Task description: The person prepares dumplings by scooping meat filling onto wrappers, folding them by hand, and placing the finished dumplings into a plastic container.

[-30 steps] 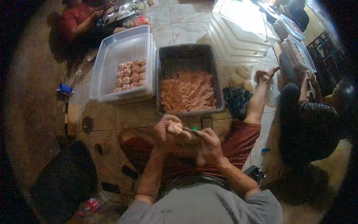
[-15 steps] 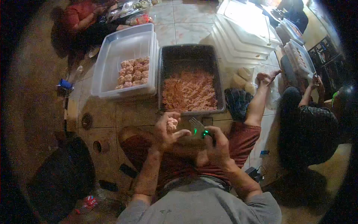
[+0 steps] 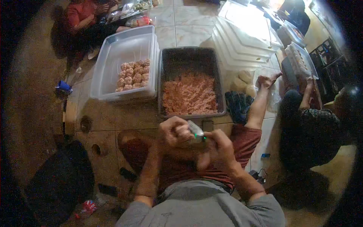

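My left hand (image 3: 174,131) is closed in a fist. The lump of pinkish ground-meat mixture it cupped half a second ago is now hidden by the fingers. Held in my right hand (image 3: 220,148) is a metal fork (image 3: 194,129), blurred, its head up against my left fingers. Small green lights glint at the fork's handle end. Just beyond both hands, a dark tub (image 3: 223,94) holds a heap of orange-pink ground-meat mixture (image 3: 189,94). Left of it, rows of meatballs (image 3: 134,74) sit in a translucent plastic bin (image 3: 113,49).
Stacked white bins (image 3: 234,45) stand right of the tub, near a dark blue cloth (image 3: 239,106). Another person (image 3: 310,128) sits at the right by a tray (image 3: 300,60). A person in red (image 3: 79,19) sits at the upper left. A blue cup (image 3: 65,86) lies left.
My left fingers have closed over the meat lump, which was showing in the open palm. The fork has come left against that hand.
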A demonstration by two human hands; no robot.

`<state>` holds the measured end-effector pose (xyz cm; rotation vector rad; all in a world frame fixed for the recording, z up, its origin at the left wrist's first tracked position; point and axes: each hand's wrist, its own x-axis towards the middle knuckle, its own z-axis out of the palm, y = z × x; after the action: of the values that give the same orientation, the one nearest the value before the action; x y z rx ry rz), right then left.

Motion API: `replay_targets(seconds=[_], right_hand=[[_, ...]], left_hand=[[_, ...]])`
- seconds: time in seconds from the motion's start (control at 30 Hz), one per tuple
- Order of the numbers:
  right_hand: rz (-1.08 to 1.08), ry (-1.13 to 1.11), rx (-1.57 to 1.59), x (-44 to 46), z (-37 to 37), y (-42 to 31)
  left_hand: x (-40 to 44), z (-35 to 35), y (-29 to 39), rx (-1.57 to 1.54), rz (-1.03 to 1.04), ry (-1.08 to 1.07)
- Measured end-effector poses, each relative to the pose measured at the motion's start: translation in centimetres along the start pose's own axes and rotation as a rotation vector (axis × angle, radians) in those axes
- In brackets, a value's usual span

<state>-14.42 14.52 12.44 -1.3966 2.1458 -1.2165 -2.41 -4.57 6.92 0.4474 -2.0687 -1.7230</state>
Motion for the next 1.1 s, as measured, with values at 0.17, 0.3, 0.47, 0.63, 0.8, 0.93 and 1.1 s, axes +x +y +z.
replay_targets(seconds=[0.17,0.3,0.47,0.63,0.8,0.93,1.1], right_hand=[[-0.022,-0.007,-0.049,-0.4,1.5,0.9],[0.007,0.086,0.031,0.1,-0.1,-0.9],[-0.003,0.020,0.007,-0.7,2.9,1.7],[-0.040,0.098,0.019,-0.2,1.4,0.1],[0.130,0.176,0.054,-0.1,0.5,1.3],[0.178,0.190,0.056,0.4,-1.8,2.9],[0.307,0.152,0.124,0.1,-1.6,3.5]], left_hand=[[0.7,-0.2,-1.5,0.125,-0.026,-0.172],[0.5,0.3,0.2,0.161,0.075,0.062],[0.3,-0.2,0.1,0.219,0.041,-0.096],[0.7,0.7,-0.3,0.123,0.104,0.000],[0.0,-1.7,2.4,0.091,0.010,0.054],[1.7,-11.7,7.7,-0.289,-0.256,0.032],[7.3,-22.9,6.5,0.550,-0.019,0.342]])
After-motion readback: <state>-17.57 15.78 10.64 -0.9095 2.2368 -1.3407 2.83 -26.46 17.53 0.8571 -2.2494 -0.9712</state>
